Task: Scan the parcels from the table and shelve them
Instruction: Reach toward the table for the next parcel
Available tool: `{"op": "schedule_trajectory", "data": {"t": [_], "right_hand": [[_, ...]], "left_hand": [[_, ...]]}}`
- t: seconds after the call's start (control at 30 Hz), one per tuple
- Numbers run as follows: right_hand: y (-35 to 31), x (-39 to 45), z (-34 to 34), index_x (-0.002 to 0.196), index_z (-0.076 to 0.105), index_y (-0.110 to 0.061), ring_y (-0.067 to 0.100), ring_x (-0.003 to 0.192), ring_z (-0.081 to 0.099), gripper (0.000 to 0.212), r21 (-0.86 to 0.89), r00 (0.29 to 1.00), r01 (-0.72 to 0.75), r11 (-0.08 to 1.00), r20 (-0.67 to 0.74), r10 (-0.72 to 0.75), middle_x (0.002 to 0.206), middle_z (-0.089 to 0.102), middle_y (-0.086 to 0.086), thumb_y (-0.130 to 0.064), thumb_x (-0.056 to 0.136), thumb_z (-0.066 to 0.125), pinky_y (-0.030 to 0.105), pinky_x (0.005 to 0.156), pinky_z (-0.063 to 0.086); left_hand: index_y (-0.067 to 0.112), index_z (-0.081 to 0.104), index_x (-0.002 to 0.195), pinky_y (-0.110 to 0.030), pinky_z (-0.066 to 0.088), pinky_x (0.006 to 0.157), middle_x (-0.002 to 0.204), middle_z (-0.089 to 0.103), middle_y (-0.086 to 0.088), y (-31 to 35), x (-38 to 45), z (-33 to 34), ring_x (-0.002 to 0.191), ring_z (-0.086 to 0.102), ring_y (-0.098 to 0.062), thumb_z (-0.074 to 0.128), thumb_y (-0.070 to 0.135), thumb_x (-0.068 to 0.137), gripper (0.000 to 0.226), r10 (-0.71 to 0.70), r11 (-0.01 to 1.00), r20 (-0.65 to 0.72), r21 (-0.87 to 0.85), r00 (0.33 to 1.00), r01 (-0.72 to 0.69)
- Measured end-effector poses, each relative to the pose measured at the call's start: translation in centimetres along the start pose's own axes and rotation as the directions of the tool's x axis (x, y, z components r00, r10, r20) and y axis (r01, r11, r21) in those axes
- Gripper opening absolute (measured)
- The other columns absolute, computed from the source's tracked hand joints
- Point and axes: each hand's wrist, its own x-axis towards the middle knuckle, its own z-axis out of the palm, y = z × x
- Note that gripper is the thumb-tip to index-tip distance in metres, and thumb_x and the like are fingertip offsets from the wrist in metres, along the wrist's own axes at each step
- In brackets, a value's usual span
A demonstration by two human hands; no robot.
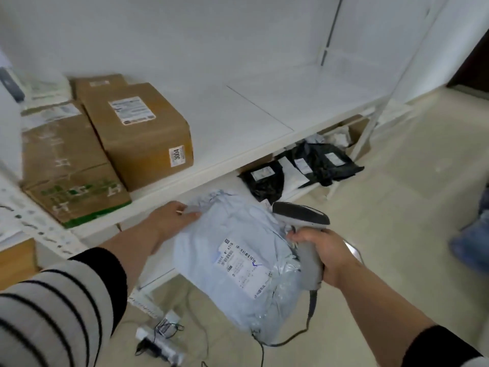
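A white shelving unit (238, 123) stands against a pale wall over a beige floor. The left hand (169, 221) pinches the top corner of a pale blue poly-bag parcel (238, 260), which hangs in the air in front of the shelves with its shipping label (243, 266) facing up. The right hand (322, 255) is wrapped around the handle of a barcode scanner (301, 218), whose head sits just above that grip at the bag's right edge; whether the fingers also catch the bag cannot be told. Up and to the left of the pinching hand, three cardboard boxes (137, 133) already sit on the middle shelf; beyond the scanner, black mailer bags (304, 165) lie on the lower shelf. So several parcels appear shelved, and this one looks ready to be placed. The table is not in view, so what remains cannot be judged.
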Motion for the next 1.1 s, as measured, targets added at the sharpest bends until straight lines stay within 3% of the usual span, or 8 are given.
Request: {"op": "schedule_trajectory", "data": {"t": [0.13, 0.33, 0.57, 0.7, 0.77, 0.87, 0.93, 1.1], "right_hand": [[-0.4, 4.4, -3.3, 0.089, 0.074, -0.003, 0.027, 0.069, 0.072, 0.011, 0.136, 1.0, -0.017, 0.991, -0.005, 0.018, 0.082, 0.075, 0.016, -0.004, 0.081, 0.068, 0.036, 0.063, 0.057], [-1.2, 12.8, -4.1, 0.088, 0.07, -0.006, 0.025, 0.063, 0.067, 0.011, 0.191, 0.998, -0.065, 0.979, -0.011, 0.069, 0.079, 0.071, 0.013, -0.005, 0.079, 0.066, 0.033, 0.062, 0.053], [-2.0, 24.1, -3.1, 0.069, 0.079, -0.01, 0.025, 0.062, 0.072, 0.023, 0.334, 0.978, -0.21, 0.919, 0.077, 0.195, 0.077, 0.074, 0.01, -0.01, 0.085, 0.062, 0.033, 0.055, 0.058], [-1.4, 30.0, -2.4, 0.075, 0.076, -0.009, 0.026, 0.066, 0.072, 0.012, 0.376, 0.974, -0.224, 0.899, 0.107, 0.198, 0.081, 0.073, 0.012, -0.014, 0.071, 0.066, 0.035, 0.056, 0.058], [-0.9, 33.2, -2.2, 0.083, 0.078, -0.011, 0.028, 0.075, 0.074, 0.015, 0.372, 0.973, -0.23, 0.899, 0.109, 0.204, 0.088, 0.075, 0.012, -0.016, 0.075, 0.066, 0.038, 0.061, 0.059], [-0.2, 38.1, -2.1, 0.093, 0.078, -0.01, 0.034, 0.09, 0.074, 0.017, 0.3, 0.977, -0.215, 0.929, 0.075, 0.202, 0.099, 0.077, 0.015, -0.014, 0.082, 0.065, 0.048, 0.078, 0.06], [0.2, 41.4, -2.0, 0.102, 0.076, -0.005, 0.041, 0.1, 0.071, 0.022, 0.199, 0.979, -0.202, 0.959, 0.041, 0.198, 0.104, 0.075, 0.02, -0.011, 0.083, 0.068, 0.057, 0.092, 0.056], [1.8, 48.6, -1.2, 0.105, 0.073, -0.004, 0.039, 0.099, 0.07, 0.022, 0.039, 0.984, -0.175, 0.984, 0.043, 0.174, 0.104, 0.075, 0.021, -0.012, 0.085, 0.068, 0.055, 0.094, 0.055]], "left_hand": [[0.022, 0.032, 0.151, -0.038, 0.041, 0.1, 0.15, 0.041, -0.01, 0.9, 4.1, 5.5, 0.13, 0.044, -0.032, 0.063, 0.048, 0.091, 0.072, -0.161, 0.971, 0.053, -0.171, 0.985, 0.168], [0.018, 0.051, 0.133, -0.04, 0.045, 0.09, 0.137, 0.052, -0.006, 1.0, 10.5, 13.4, 0.117, 0.054, -0.026, 0.055, 0.051, 0.095, 0.051, -0.306, 0.929, 0.312, -0.111, 0.899, 0.354], [0.027, 0.039, 0.142, -0.039, 0.042, 0.092, 0.142, 0.045, -0.001, 1.6, 18.2, 18.6, 0.121, 0.048, -0.027, 0.053, 0.068, 0.087, 0.07, -0.449, 0.813, 0.407, -0.183, 0.795, 0.553], [0.018, 0.062, 0.114, -0.029, 0.048, 0.067, 0.11, 0.067, -0.006, 0.6, 22.5, 21.2, 0.076, 0.06, -0.021, 0.06, 0.071, 0.08, 0.062, -0.505, 0.631, 0.463, -0.378, 0.729, 0.678], [0.013, 0.07, 0.107, -0.021, 0.045, 0.049, 0.091, 0.074, -0.008, 0.1, 24.6, 22.7, 0.056, 0.062, -0.016, 0.07, 0.05, 0.084, 0.044, -0.479, 0.535, 0.481, -0.503, 0.734, 0.679], [-0.007, 0.065, 0.116, -0.029, 0.051, 0.058, 0.088, 0.073, -0.016, -0.8, 28.2, 24.3, 0.064, 0.066, -0.025, 0.07, 0.009, 0.086, 0.034, -0.498, 0.43, 0.37, -0.68, 0.785, 0.594], [-0.005, 0.062, 0.117, -0.028, 0.042, 0.056, 0.076, 0.07, -0.013, -0.9, 30.6, 24.8, 0.059, 0.059, -0.024, 0.063, 0.0, 0.089, 0.029, -0.505, 0.505, 0.231, -0.702, 0.831, 0.502], [0.007, 0.056, 0.123, -0.028, 0.043, 0.057, 0.093, 0.066, -0.013, -0.7, 37.5, 26.4, 0.069, 0.059, -0.026, 0.064, -0.004, 0.088, 0.037, -0.451, 0.647, -0.022, -0.696, 0.892, 0.31]]}}
